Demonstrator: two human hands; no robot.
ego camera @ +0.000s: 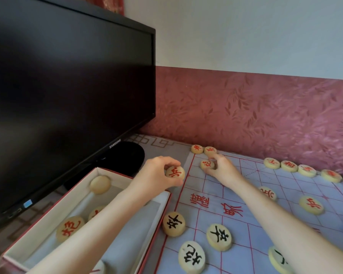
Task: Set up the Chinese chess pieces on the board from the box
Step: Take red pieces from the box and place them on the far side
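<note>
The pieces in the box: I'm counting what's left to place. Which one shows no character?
The pale piece in the box's far corner, near the monitor stand: its top is blank, while the others there show red characters.

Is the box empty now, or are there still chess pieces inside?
Not empty. The open box still holds pieces: a red-lettered one near the front and a blank-faced one at the back.

Our corner, lit softly

We see a dark monitor (67,91) on the counter (158,144) at left, with a pale upper wall (246,30) above a maroon leaf-patterned band (255,113).
</note>
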